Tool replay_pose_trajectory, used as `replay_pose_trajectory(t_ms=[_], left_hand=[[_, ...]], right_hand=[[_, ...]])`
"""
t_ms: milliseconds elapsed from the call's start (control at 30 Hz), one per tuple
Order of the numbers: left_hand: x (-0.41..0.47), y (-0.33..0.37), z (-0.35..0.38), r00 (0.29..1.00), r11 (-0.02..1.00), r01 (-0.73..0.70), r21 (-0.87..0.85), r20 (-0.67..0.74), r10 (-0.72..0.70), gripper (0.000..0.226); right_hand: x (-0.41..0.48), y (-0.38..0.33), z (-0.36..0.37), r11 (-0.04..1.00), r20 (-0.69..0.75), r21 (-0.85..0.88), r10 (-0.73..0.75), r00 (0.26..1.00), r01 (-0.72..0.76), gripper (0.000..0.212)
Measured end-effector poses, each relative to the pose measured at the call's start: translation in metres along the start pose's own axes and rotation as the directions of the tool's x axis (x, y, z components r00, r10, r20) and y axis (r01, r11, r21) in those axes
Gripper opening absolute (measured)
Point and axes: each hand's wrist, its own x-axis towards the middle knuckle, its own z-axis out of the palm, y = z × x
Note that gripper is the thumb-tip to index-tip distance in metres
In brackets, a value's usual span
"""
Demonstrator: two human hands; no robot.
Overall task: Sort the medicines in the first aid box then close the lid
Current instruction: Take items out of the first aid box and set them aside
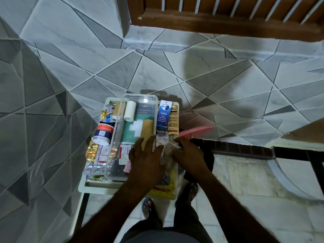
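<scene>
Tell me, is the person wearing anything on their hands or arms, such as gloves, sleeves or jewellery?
No. The left hand and right hand are bare, with no gloves. Both forearms are uncovered all the way to the bottom edge of the picture, with no sleeve in view. No watch, bracelet or ring shows on the wrists or fingers.

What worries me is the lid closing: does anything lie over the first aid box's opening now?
Yes. The left hand and right hand rest on a crumpled clear bag over the near right part of the first aid box. A clear tray lies across its middle; whether that rises above the rim cannot be told.
</scene>
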Motion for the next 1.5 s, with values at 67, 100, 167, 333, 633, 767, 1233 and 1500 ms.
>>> replay_pose_trajectory(t_ms=[67,100,167,333,633,767,1233,1500], left_hand=[[0.001,0.002,0.004,1.0,0.997,0.001,0.076,0.021,-0.002,0.071],[0.002,0.002,0.006,1.0,0.997,0.001,0.082,0.026,-0.003,0.072],[0.003,0.002,0.01,0.999,0.998,0.005,0.056,0.036,-0.007,0.071],[0.003,0.002,0.013,0.999,0.996,-0.008,0.092,0.051,0.004,0.074],[0.007,0.015,0.002,0.992,0.995,-0.092,-0.032,-0.094,0.089,0.07],[0.019,0.029,-0.01,0.994,0.94,-0.101,-0.326,-0.073,0.082,0.068],[0.107,0.124,0.015,0.967,0.649,0.204,-0.733,0.252,-0.019,0.033],[0.146,0.157,0.1,0.914,0.82,0.165,-0.547,0.398,0.082,0.024]], right_hand=[[0.002,0.003,0.003,1.0,0.03,-0.024,0.015,0.999,-0.014,0.052],[0.003,0.004,0.005,1.0,0.031,-0.015,0.014,0.999,-0.014,0.058],[0.005,0.008,0.009,1.0,0.028,-0.001,-0.004,1.0,0.004,0.059],[0.008,0.009,0.004,0.998,-0.004,0.059,-0.004,1.0,0.004,0.05],[0.004,-0.001,-0.044,0.931,0.114,0.364,-0.048,0.992,0.003,0.006],[0.001,0.002,-0.081,0.825,0.055,0.565,-0.007,0.998,-0.026,0.004],[0.015,0.105,-0.157,0.582,-0.215,0.811,0.4,0.891,-0.065,0.01],[0.056,0.213,-0.108,0.666,-0.235,0.651,0.633,0.738,-0.365,0.011]])
